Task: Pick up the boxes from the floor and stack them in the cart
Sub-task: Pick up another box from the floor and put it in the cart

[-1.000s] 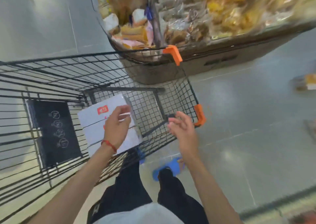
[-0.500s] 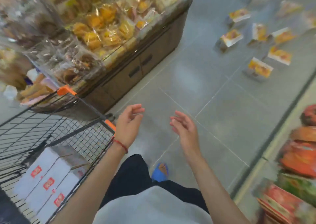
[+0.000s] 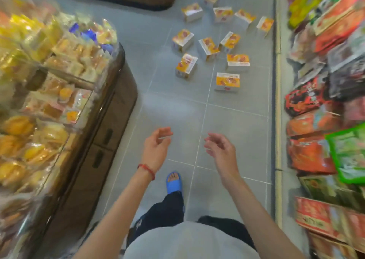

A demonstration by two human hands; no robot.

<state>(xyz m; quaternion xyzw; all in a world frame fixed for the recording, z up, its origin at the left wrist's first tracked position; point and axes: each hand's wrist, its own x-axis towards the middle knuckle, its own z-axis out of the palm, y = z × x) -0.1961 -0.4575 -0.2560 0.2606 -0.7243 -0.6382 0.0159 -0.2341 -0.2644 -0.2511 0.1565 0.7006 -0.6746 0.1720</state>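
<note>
Boxes [image 3: 228, 80], orange-topped, held by neither of the hands: left hand [image 3: 157, 148] and right hand [image 3: 221, 150] empty, fingers loosely curled, apart above the grey tiled floor [image 3: 177, 110]; boxes scattered on it well ahead, between bread display stand [image 3: 110, 120] at left and packet shelf [image 3: 325, 120] at right.

Bright, even light falls from overhead; a soft pale sheen lies on the floor [image 3: 173, 108]; shadows are faint; the display [image 3: 49, 81] at left and the packets [image 3: 310, 154] at right smear with motion blur and bow outward; the boxes [image 3: 227, 79] mid-frame look fairly sharp.
</note>
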